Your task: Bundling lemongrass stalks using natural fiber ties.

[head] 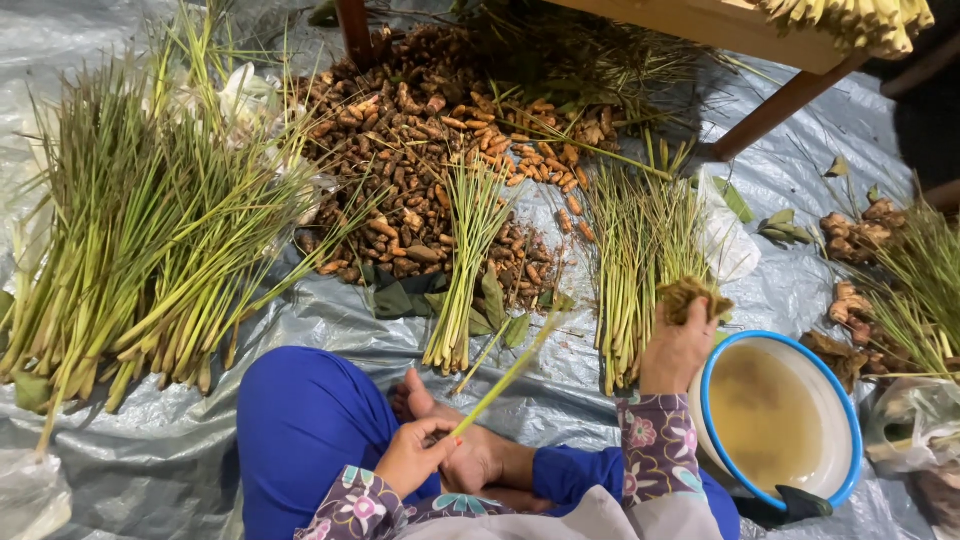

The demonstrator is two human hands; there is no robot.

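My left hand (415,455) pinches the thick end of one lemongrass stalk (510,370), which slants up to the right above my crossed legs in blue trousers (300,420). My right hand (676,345) is raised and closed around a brown knobbly root piece (692,295), just beside a bundle of lemongrass (635,270) and left of a white bowl with a blue rim (850,415) that holds murky water. A smaller lemongrass bundle (462,270) lies straight ahead of my bare feet (460,445).
A big heap of lemongrass (140,240) covers the left of the grey plastic sheet (170,460). A pile of brown-orange roots (420,130) lies at the back. Wooden table legs (780,105) stand at the upper right. More roots (860,235) and grass lie at right.
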